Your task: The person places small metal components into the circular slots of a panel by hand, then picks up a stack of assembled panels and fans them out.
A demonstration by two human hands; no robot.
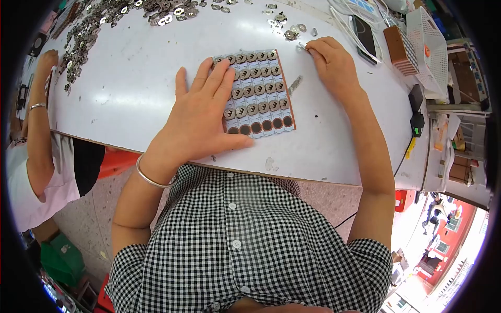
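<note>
At the bottom centre of the frame is my checked shirt (235, 224). Above it, my left grip (195, 115) lies spread wide over the left part of the panel (292, 116), thumb by its lower edge. The panel sits on the white counter (120, 94) at the centre of the frame; its lowest visible row shows dark discs (267, 125), and the rows above carry round metal pieces (260, 89). Right of its upper corner, my right grip (332, 65) is narrow, fingertips pinching a small shiny piece (302, 46). Farther off, a few loose parts (291, 34) lie at upper centre, a phone (364, 39) at upper right, and a heap of metal pieces (94, 34) at upper left.
</note>
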